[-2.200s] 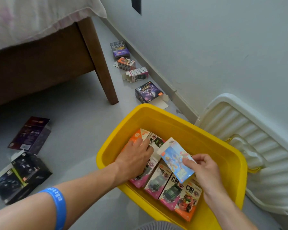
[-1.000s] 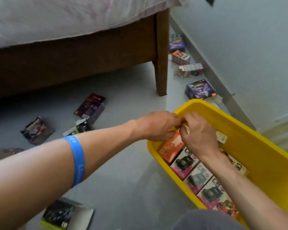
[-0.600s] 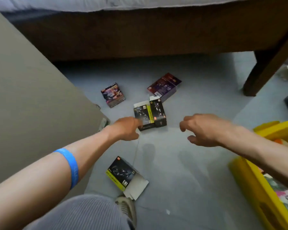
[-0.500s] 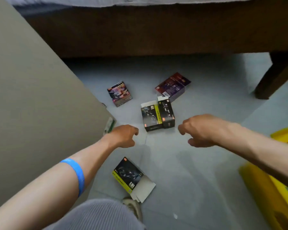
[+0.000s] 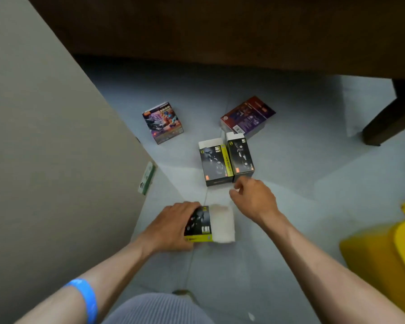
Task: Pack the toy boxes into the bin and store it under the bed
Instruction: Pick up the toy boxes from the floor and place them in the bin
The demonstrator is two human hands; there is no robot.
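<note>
The left hand [image 5: 171, 226] grips a black-and-yellow toy box [image 5: 200, 226] on the floor [image 5: 290, 174] — its white flap open. The right hand [image 5: 253, 198], loosely curled and holding nothing, hovers just beside two more black boxes [image 5: 227, 160]. The yellow bin [image 5: 381, 260] sits at right, near the bed [image 5: 243, 31].

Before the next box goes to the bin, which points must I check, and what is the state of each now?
1. Left hand grips the near box: ok.
2. Flap of the near box closed: not ok, it hangs open.
3. Right hand free to take the box pair: ok, it holds nothing.
4. Bin within reach at the right: ok.
5. Space left in the bin: cannot tell, mostly out of view.
6. Purple box and red box remain on the floor: not ok.
</note>
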